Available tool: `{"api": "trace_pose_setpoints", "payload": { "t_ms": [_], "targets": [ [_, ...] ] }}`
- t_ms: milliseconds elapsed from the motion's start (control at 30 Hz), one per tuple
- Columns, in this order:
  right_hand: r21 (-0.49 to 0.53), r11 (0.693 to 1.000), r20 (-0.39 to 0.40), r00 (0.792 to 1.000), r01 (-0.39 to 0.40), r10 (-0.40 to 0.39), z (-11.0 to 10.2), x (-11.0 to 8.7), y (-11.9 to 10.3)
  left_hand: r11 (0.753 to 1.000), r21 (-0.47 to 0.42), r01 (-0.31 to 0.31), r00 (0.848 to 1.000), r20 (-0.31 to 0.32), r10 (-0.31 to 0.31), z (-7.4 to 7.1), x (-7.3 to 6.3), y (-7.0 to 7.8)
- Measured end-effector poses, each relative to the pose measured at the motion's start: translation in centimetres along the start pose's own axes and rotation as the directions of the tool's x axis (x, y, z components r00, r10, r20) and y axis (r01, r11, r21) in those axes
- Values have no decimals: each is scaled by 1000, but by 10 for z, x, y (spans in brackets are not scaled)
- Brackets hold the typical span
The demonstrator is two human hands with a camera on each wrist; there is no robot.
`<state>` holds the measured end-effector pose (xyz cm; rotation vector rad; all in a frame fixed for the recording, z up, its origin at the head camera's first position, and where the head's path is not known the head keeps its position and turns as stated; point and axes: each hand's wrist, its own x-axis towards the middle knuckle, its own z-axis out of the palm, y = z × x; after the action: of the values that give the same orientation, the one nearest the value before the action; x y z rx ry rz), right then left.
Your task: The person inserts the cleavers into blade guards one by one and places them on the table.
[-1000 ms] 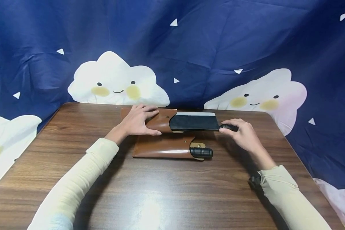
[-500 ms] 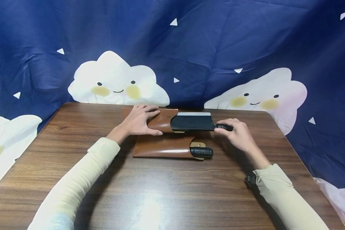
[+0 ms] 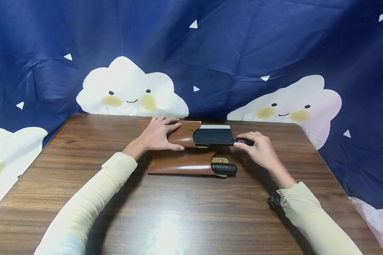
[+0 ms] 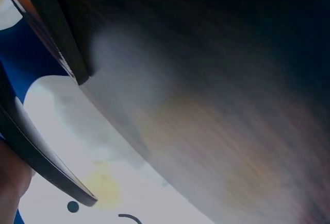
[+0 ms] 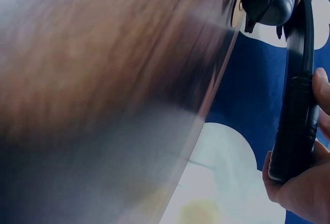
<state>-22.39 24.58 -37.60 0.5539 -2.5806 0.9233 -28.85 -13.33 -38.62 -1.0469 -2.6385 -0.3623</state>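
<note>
Cloud-printed blue curtain (image 3: 210, 53) hangs beyond the far edge of the wooden tabletop (image 3: 185, 209). Black cleaver (image 3: 214, 136) near that edge, long axis roughly parallel to it, extending leftward from the right hand (image 3: 256, 148), which grips its handle (image 5: 296, 123). Blade partly inside the farther sheath (image 3: 186, 135), both aligned; left hand (image 3: 156, 134) grasps that sheath across its width. Nearer sheath (image 3: 180, 164) runs roughly parallel.
</note>
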Motion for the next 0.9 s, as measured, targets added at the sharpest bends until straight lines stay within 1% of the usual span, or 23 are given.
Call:
{"api": "trace_pose_setpoints", "payload": {
  "t_ms": [167,400,533,767,900],
  "targets": [
    [3,1000,-10,1000,-3,3,1,1,-7,1000,5,-7,1000,-9,7,0,4,3],
    [3,1000,-8,1000,-26,26,1,2,-19,1000,1,-1,1000,-1,1,-3,6,7],
    [3,1000,-11,1000,-10,10,2,1,-21,1000,0,-1,1000,7,1,-4,8,10],
    [2,999,-44,998,36,-36,7,2,-20,1000,12,-6,1000,27,6,-3,11,11],
    [7,999,-65,997,32,-31,11,3,-21,1000,24,0,999,42,-1,-4,14,10]
  ]
}}
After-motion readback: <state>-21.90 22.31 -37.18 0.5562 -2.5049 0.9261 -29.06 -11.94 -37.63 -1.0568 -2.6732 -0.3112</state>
